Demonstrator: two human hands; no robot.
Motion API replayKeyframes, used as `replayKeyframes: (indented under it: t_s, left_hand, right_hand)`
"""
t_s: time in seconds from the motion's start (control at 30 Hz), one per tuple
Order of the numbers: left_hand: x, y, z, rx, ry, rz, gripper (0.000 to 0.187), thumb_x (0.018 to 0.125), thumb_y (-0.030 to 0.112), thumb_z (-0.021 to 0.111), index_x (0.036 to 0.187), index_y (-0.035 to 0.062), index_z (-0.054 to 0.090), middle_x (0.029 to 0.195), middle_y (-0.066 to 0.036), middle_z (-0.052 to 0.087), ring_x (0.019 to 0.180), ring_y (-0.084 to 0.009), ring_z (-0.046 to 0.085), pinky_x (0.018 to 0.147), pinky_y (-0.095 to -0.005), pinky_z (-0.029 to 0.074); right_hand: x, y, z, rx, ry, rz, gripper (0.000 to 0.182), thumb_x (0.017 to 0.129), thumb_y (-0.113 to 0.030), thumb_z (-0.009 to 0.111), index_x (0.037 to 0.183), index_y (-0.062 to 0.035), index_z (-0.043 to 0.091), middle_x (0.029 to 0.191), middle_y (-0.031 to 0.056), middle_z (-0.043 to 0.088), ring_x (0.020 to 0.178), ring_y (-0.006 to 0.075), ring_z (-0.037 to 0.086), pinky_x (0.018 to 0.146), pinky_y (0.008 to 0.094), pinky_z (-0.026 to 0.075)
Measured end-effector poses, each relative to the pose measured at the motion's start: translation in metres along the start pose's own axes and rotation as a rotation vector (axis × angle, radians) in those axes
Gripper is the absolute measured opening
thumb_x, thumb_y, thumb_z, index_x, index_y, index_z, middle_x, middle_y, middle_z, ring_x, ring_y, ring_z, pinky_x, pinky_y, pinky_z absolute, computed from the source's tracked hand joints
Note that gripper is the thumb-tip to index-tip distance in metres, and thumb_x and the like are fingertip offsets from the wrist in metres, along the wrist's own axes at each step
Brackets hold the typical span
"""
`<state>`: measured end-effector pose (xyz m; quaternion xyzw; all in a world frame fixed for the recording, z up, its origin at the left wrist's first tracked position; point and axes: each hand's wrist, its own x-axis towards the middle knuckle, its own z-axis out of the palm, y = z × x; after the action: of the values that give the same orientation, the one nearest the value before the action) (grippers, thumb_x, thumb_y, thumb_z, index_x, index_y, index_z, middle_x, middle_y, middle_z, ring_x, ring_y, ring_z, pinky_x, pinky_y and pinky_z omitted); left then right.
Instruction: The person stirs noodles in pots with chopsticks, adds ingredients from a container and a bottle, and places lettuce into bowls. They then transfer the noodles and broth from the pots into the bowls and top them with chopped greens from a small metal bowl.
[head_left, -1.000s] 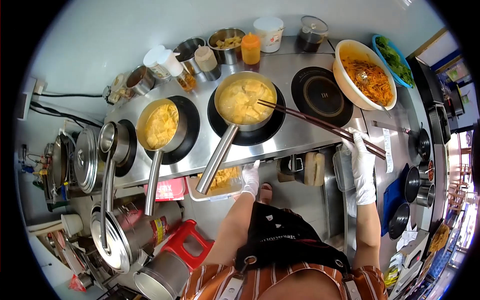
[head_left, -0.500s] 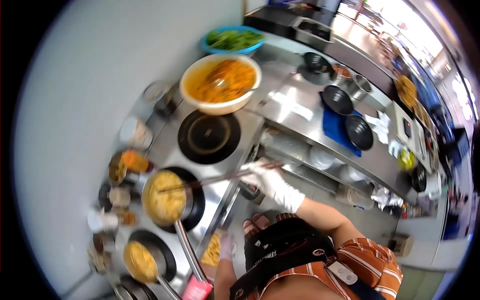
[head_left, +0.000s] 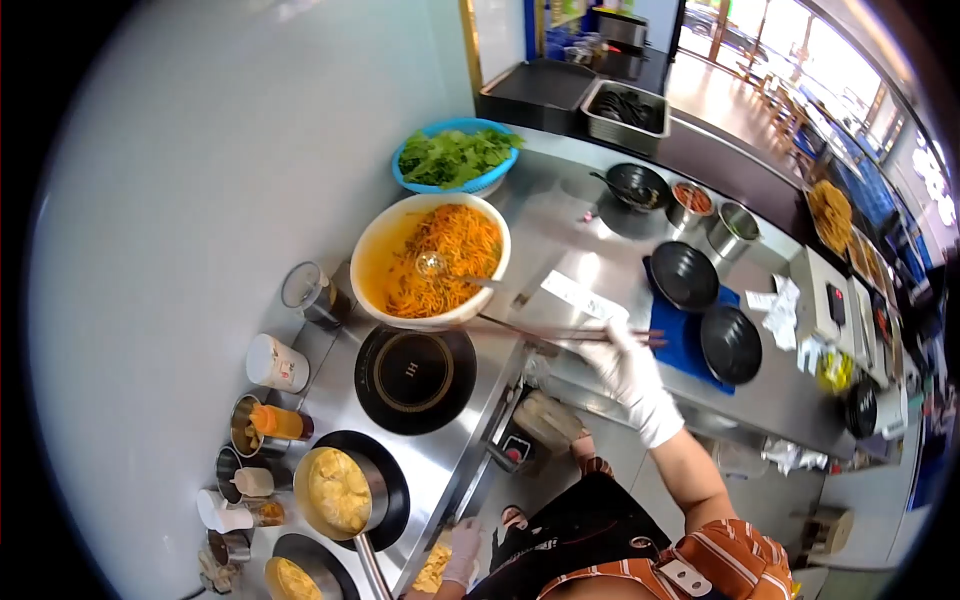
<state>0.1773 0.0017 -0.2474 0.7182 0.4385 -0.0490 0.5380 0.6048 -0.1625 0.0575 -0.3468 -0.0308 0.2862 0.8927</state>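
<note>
My right hand (head_left: 622,372), in a white glove, is closed around a pair of long dark chopsticks (head_left: 560,333) above the counter's edge. The chopsticks point left, their tips blurred near a large cream bowl (head_left: 362,290) of orange shredded food (head_left: 450,245) with a ladle in it. Low in the view, my gloved left hand (head_left: 463,552) is beside some yellow food (head_left: 432,568) below the stove's front edge; its fingers are not clear. A saucepan (head_left: 378,492) holding yellow noodle-like food (head_left: 338,490) sits on a burner, with a second pan (head_left: 308,570) partly out of view.
A bare induction plate (head_left: 415,375) lies between bowl and saucepan. Jars and an orange bottle (head_left: 280,422) line the wall. Behind the bowl stands a blue basket of greens (head_left: 455,158). Two black bowls (head_left: 730,343) rest on a blue cloth (head_left: 675,335) at the right.
My right hand has moved the chopsticks from the saucepan over to the right, towards the counter and cream bowl. The view has shifted, so the stove appears lower.
</note>
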Motion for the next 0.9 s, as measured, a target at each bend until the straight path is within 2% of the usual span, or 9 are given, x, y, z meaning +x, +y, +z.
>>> replayKeyframes:
  t_s: [0.03, 0.07, 0.1, 0.2, 0.27, 0.37, 0.57, 0.77, 0.9]
  left_hand:
    - [-0.004, 0.051, 0.004, -0.204, -0.018, -0.144, 0.028, 0.089, 0.022, 0.061, 0.102, -0.0026, 0.065, 0.088, -0.012, 0.069, 0.082, -0.0187, 0.067, 0.073, -0.0299, 0.051]
    - [0.002, 0.079, 0.011, -0.222, 0.003, -0.149, 0.028, 0.089, 0.022, 0.061, 0.102, -0.0026, 0.065, 0.088, -0.012, 0.069, 0.082, -0.0187, 0.067, 0.073, -0.0299, 0.051]
    - [0.007, 0.101, 0.019, -0.257, 0.066, -0.085, 0.027, 0.091, 0.020, 0.060, 0.105, -0.0026, 0.065, 0.090, -0.011, 0.069, 0.081, -0.0166, 0.065, 0.072, -0.0274, 0.050]
    - [0.015, 0.176, 0.041, -0.345, 0.206, -0.040, 0.026, 0.094, 0.016, 0.057, 0.111, -0.0025, 0.063, 0.094, -0.010, 0.068, 0.083, -0.0135, 0.063, 0.073, -0.0243, 0.049]
    - [0.018, 0.229, 0.046, -0.378, 0.325, 0.066, 0.026, 0.096, 0.016, 0.055, 0.113, -0.0021, 0.062, 0.096, -0.009, 0.068, 0.082, -0.0127, 0.063, 0.073, -0.0240, 0.049]
    - [0.017, 0.277, 0.056, -0.486, 0.425, 0.012, 0.025, 0.096, 0.014, 0.055, 0.112, -0.0029, 0.062, 0.096, -0.009, 0.067, 0.083, -0.0141, 0.063, 0.076, -0.0264, 0.050]
    - [0.015, 0.295, 0.079, -0.510, 0.542, -0.077, 0.023, 0.096, 0.011, 0.055, 0.111, -0.0035, 0.062, 0.096, -0.009, 0.067, 0.083, -0.0159, 0.063, 0.079, -0.0280, 0.052]
    - [0.019, 0.308, 0.097, -0.535, 0.526, -0.132, 0.020, 0.096, 0.011, 0.054, 0.107, -0.0039, 0.061, 0.094, -0.011, 0.068, 0.084, -0.0171, 0.064, 0.078, -0.0289, 0.052]
    - [0.031, 0.310, 0.093, -0.535, 0.458, -0.120, 0.020, 0.095, 0.011, 0.054, 0.106, -0.0036, 0.062, 0.094, -0.011, 0.068, 0.084, -0.0169, 0.064, 0.077, -0.0291, 0.052]
  right_hand:
    - [0.023, -0.028, -0.003, 0.029, 0.099, -0.073, 0.027, 0.099, -0.018, 0.049, 0.109, 0.0057, 0.058, 0.106, 0.0188, 0.064, 0.098, 0.0286, 0.065, 0.084, 0.0353, 0.057]
    - [0.045, -0.058, 0.009, -0.100, -0.009, -0.152, 0.028, 0.099, -0.018, 0.050, 0.110, 0.0062, 0.058, 0.107, 0.0183, 0.064, 0.097, 0.0278, 0.065, 0.084, 0.0358, 0.057]
    - [0.079, -0.075, 0.000, -0.234, 0.059, -0.330, 0.029, 0.099, -0.021, 0.052, 0.111, 0.0051, 0.059, 0.107, 0.0173, 0.064, 0.097, 0.0264, 0.064, 0.084, 0.0354, 0.056]
    - [0.176, -0.123, 0.000, -0.623, 0.043, -0.544, 0.026, 0.097, -0.017, 0.054, 0.107, 0.0053, 0.062, 0.109, 0.0117, 0.064, 0.104, 0.0192, 0.061, 0.093, 0.0307, 0.051]
    - [0.233, -0.143, 0.019, -0.677, 0.004, -0.528, 0.023, 0.097, -0.015, 0.055, 0.105, 0.0043, 0.065, 0.110, 0.0105, 0.064, 0.105, 0.0180, 0.060, 0.093, 0.0298, 0.051]
    - [0.320, -0.146, 0.031, -0.569, -0.096, -0.497, 0.020, 0.094, -0.012, 0.059, 0.105, 0.0028, 0.066, 0.108, 0.0093, 0.065, 0.101, 0.0165, 0.062, 0.089, 0.0296, 0.053]
    - [0.441, -0.099, 0.030, -0.535, -0.174, -0.422, 0.017, 0.091, -0.012, 0.064, 0.101, -0.0001, 0.068, 0.098, 0.0060, 0.067, 0.092, 0.0138, 0.062, 0.083, 0.0277, 0.053]
    - [0.441, -0.094, 0.052, -0.540, -0.161, -0.442, 0.013, 0.090, -0.008, 0.064, 0.096, 0.0015, 0.069, 0.090, 0.0050, 0.067, 0.082, 0.0115, 0.062, 0.075, 0.0233, 0.053]
    - [0.426, -0.103, 0.054, -0.564, -0.214, -0.499, 0.014, 0.090, -0.008, 0.064, 0.096, 0.0033, 0.068, 0.095, 0.0079, 0.068, 0.085, 0.0133, 0.064, 0.078, 0.0249, 0.055]
